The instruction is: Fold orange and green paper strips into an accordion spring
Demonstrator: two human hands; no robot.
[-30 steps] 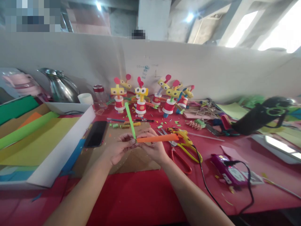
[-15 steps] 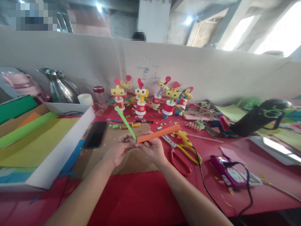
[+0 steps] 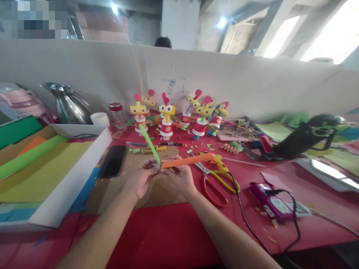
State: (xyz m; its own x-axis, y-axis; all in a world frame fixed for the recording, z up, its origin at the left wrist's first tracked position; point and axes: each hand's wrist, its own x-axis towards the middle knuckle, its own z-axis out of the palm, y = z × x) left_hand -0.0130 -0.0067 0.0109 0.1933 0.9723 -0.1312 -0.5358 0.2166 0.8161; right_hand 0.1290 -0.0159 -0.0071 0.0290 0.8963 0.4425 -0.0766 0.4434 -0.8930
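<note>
Two paper strips meet at one end between my hands, above the brown cardboard [image 3: 114,192]. The green strip [image 3: 151,146] points up and away to the left; the orange strip [image 3: 187,160] reaches out to the right. My left hand [image 3: 146,177] pinches the joined ends, closest to the green strip. With fingers closed under the near end of the orange strip, my right hand [image 3: 179,177] holds it close to the join. The fingertips of both hands nearly touch there.
Paper figures [image 3: 167,127] stand along the partition. Red-handled scissors [image 3: 214,192] and a yellow glue gun [image 3: 220,164] lie to the right, near a purple power socket [image 3: 272,203]. On the left are a phone [image 3: 113,160] and a white box [image 3: 75,179] of coloured paper.
The orange strip has swung slightly, its far end now lower and nearer the glue gun. Both hands still hold the strips, and the view has shifted a little.
</note>
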